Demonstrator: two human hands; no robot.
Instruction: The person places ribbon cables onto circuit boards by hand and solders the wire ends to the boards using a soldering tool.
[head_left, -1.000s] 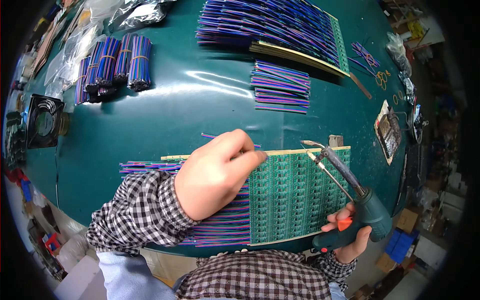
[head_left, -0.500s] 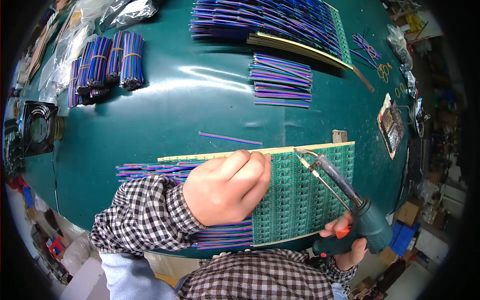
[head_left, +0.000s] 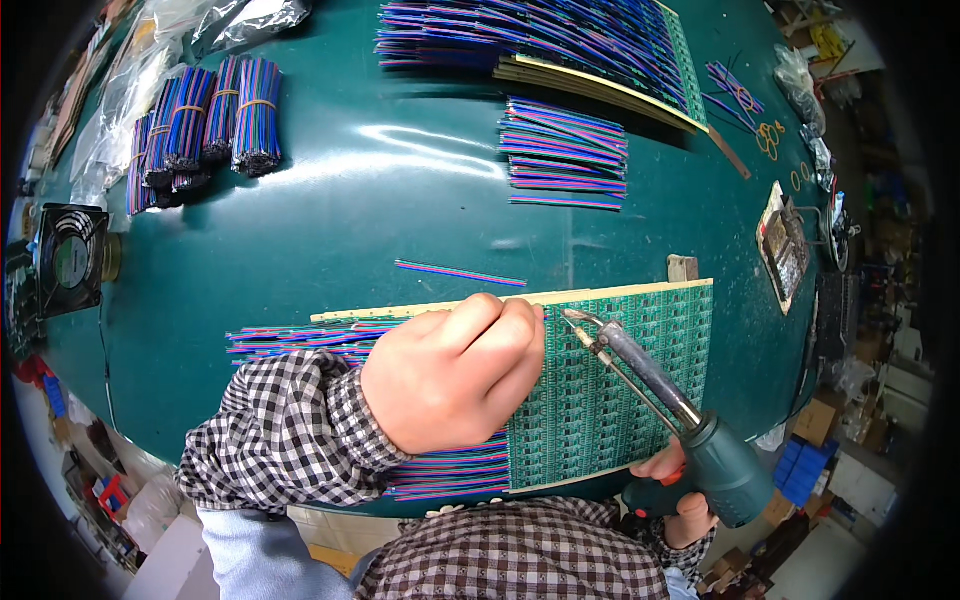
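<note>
In front of me lies a green circuit board panel (head_left: 625,390) with a pale edge strip and rows of small parts. Rows of multicoloured ribbon wires (head_left: 450,474) run out from its left side. My left hand (head_left: 450,375) rests over the boundary of wires and boards, fingers closed in a pinch close to the panel's far edge; what they grip is hidden. My right hand (head_left: 690,515), partly hidden, is closed round the handle of a dark green soldering gun (head_left: 728,470) with a red trigger. Its hot tip and thin feed tube point at the panel, just right of my left fingertips.
A single ribbon wire (head_left: 460,273) lies beyond the panel. Farther off are a loose wire pile (head_left: 565,150), stacked wired panels (head_left: 600,85) and banded wire bundles (head_left: 205,120). A small fan (head_left: 72,262) stands left; a soldering-iron stand (head_left: 782,245) is at right beside a metal block (head_left: 682,268).
The soldering gun has moved left, bringing its tip nearer my left fingertips. My left hand stays almost in place, still pinched.
</note>
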